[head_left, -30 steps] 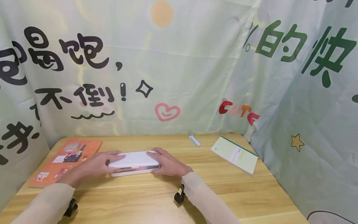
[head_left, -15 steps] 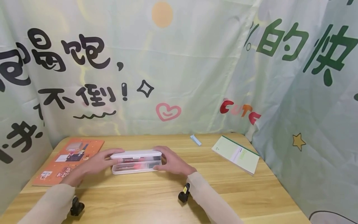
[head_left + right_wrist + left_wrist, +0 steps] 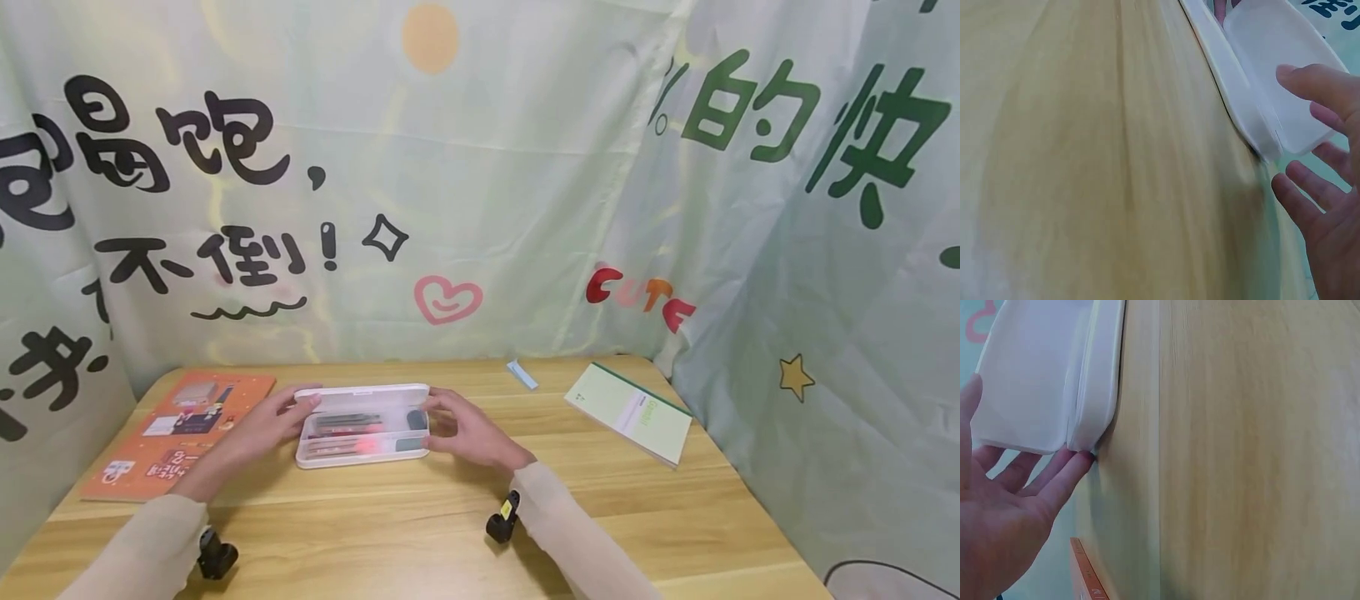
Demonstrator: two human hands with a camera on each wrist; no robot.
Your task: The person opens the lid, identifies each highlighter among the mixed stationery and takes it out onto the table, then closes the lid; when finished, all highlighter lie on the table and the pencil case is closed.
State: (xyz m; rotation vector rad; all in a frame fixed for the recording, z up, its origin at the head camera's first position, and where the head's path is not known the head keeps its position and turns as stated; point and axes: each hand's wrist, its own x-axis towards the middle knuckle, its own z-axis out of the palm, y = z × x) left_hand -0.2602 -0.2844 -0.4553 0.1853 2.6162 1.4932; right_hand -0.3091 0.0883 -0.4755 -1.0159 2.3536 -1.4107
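Note:
A white pencil case stands on the table with its lid tilted up at the back. Pens and a dark item show inside. My left hand is at the case's left end, thumb at the lid's inner side and other fingers behind it; the left wrist view has these fingers against the end of the white case. At the right end is my right hand, its fingers loosely spread beside the lid in the right wrist view; whether they touch is unclear.
An orange book lies on the left of the wooden table, partly behind my left forearm. A pale green notebook is on the right, and a small light-blue strip near the back edge. Printed curtains hang behind.
The lid has swung up and back from nearly closed, showing the contents. My right hand has moved slightly right, its fingers off the top of the lid.

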